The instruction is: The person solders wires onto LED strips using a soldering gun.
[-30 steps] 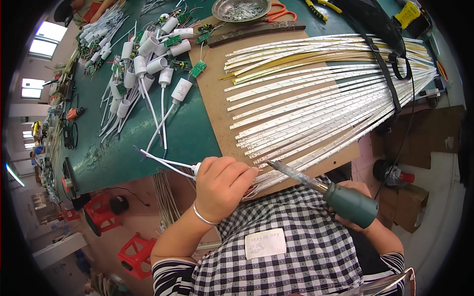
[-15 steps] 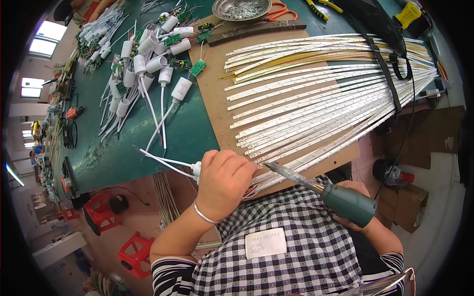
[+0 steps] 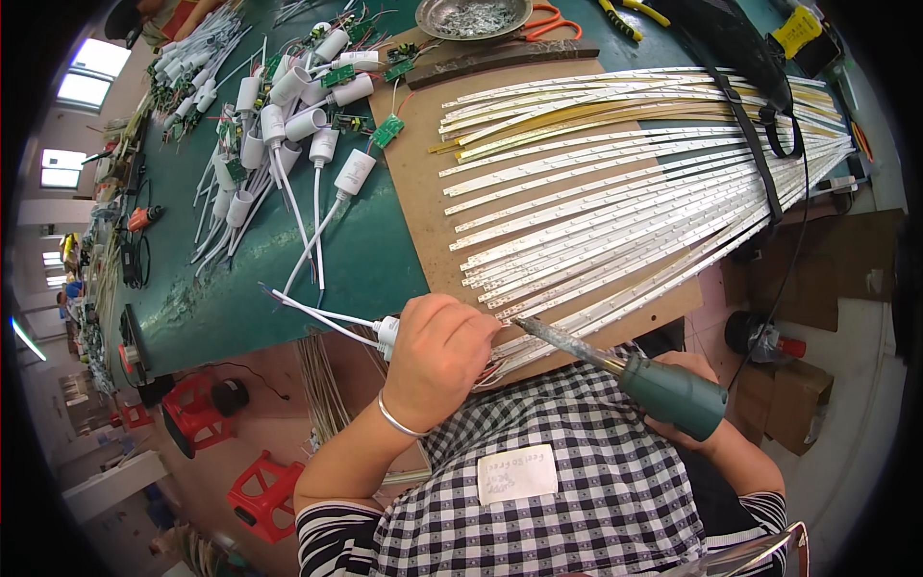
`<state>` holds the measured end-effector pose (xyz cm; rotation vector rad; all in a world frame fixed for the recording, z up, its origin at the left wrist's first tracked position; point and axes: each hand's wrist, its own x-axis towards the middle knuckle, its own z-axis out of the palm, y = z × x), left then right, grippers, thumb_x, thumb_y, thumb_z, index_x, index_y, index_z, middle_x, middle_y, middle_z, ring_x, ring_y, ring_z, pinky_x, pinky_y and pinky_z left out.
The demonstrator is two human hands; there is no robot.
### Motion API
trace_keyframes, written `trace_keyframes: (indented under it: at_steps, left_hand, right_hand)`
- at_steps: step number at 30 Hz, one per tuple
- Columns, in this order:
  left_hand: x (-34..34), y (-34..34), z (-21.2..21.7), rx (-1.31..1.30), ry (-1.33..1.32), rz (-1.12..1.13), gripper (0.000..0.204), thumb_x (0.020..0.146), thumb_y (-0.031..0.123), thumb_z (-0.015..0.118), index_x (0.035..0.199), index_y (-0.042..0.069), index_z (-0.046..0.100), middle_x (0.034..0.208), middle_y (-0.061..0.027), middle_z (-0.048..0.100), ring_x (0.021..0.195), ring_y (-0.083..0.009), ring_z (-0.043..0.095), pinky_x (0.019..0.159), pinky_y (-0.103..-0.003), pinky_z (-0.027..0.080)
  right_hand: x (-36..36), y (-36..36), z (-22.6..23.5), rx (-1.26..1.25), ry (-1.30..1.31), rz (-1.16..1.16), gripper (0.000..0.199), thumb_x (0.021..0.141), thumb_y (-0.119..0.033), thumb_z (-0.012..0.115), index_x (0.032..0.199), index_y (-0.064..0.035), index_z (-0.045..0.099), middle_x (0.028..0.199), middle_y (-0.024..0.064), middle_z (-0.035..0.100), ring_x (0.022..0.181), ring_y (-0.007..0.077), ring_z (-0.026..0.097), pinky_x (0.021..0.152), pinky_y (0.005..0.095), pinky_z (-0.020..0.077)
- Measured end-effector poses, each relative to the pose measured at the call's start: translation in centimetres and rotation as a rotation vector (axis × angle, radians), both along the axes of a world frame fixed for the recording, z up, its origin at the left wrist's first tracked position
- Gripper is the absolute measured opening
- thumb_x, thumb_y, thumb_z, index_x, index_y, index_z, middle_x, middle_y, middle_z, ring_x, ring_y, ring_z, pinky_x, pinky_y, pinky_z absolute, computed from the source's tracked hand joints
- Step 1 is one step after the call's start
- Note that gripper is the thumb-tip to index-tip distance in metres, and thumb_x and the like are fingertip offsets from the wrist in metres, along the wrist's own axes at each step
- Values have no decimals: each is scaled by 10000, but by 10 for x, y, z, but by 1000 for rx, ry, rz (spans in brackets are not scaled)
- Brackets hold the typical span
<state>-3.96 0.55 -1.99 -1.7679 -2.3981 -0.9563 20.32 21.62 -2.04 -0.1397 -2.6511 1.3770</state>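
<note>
My left hand (image 3: 444, 351) is closed, with a white plastic lamp cap (image 3: 386, 333) sticking out from under its knuckles. White cable trails from that cap to the left. A thin wire end shows at the pinched fingertips, beside the ends of the white LED strips (image 3: 577, 252). In my right hand (image 3: 690, 363) is a soldering iron (image 3: 671, 394) with a dark green handle. Its dark tip touches or nearly touches the strip ends just right of my left fingertips. Most of my right fingers are hidden behind the handle.
A brown board (image 3: 423, 207) lies under the strips on the green table (image 3: 375, 255). White lamp caps (image 3: 288, 87) with green circuit boards are heaped at the left. A metal bowl (image 3: 457, 27), orange scissors (image 3: 553, 23) and a black strap (image 3: 750, 135) lie farther back.
The soldering iron has shifted slightly to the left. My left hand stays almost in place, still closed at the strip ends.
</note>
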Motion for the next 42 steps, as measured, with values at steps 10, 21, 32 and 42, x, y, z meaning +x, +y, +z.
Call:
trace_keyframes:
  at_steps: [10,21,32,42]
  left_hand:
    - [0,1,2,-54,32,-5,209,648,12,723,832,88,661,813,-30,598,811,-252,552,722,-371,434]
    - [1,0,1,-52,64,-16,241,627,-3,675,853,78,648,812,-31,588,816,-245,549,723,-370,435]
    - [2,0,0,-51,64,-15,242,631,-3,676,859,77,652,817,-34,587,826,-246,548,738,-368,440]
    - [1,-1,0,-55,71,-16,237,632,-2,674,852,83,651,811,-30,580,825,-240,546,730,-364,436]
  right_hand:
    - [-1,-1,1,39,-36,-15,530,656,-173,837,1086,-27,564,984,98,627,862,228,642,777,311,510]
    - [-10,-3,7,109,-34,-4,470,682,-157,812,1072,-12,594,977,79,634,838,200,641,756,282,511]
    - [-6,1,8,54,1,-26,549,652,-216,839,1094,-26,575,956,98,637,815,237,658,719,303,528]
    - [-6,0,7,192,-58,29,539,664,-223,837,1091,-18,580,962,88,633,814,226,655,700,298,525]
